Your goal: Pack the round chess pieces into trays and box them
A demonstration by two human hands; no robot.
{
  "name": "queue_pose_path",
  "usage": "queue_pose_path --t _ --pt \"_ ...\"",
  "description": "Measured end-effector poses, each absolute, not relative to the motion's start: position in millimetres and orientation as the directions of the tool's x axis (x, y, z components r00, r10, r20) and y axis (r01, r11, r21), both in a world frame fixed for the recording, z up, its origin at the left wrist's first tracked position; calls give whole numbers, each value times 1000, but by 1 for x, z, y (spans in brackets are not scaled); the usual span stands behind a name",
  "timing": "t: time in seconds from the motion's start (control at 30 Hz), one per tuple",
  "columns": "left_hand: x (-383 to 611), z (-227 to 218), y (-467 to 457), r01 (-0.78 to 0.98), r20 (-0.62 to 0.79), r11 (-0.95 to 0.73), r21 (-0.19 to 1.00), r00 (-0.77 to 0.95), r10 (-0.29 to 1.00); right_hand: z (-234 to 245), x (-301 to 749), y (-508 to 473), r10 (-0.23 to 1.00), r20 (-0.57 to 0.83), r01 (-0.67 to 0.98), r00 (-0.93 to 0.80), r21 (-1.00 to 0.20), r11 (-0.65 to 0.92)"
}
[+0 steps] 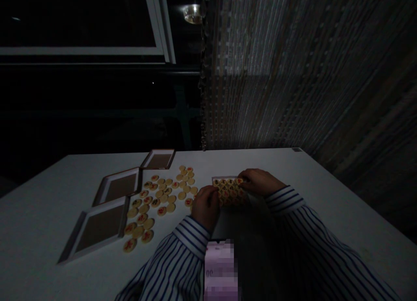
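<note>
A small box (224, 177) filled with rows of round Chinese chess pieces (230, 189) lies on the table in front of me. My left hand (206, 206) is closed at the box's left edge, fingers curled and thumb toward the pieces. At the far right corner my right hand (260, 182) pinches a red-marked Chinese chess piece (240, 180) in the row. Shadow darkens the near part of the box. To the left lie many loose Chinese chess pieces (162, 210), some showing red or black characters, others blank side up.
Three shallow open box parts (119, 170) lie in a slanting row on the left of the white table (182, 270). A lit phone (220, 270) is at the near edge between my forearms. Behind the table hangs a strand curtain (260, 75), beside a dark window (159, 27).
</note>
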State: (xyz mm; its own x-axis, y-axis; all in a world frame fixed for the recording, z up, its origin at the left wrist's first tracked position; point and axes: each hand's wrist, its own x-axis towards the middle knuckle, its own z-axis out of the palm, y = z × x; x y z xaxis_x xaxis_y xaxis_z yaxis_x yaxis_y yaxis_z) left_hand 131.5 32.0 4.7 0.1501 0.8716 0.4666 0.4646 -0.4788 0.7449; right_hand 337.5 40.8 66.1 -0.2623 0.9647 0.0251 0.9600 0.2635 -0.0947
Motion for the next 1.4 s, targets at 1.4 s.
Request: queue_pose_path --t 1.4 --pt "132 1 32 468 502 -506 725 144 853 61 339 46 960 -25 956 -278 -108 274"
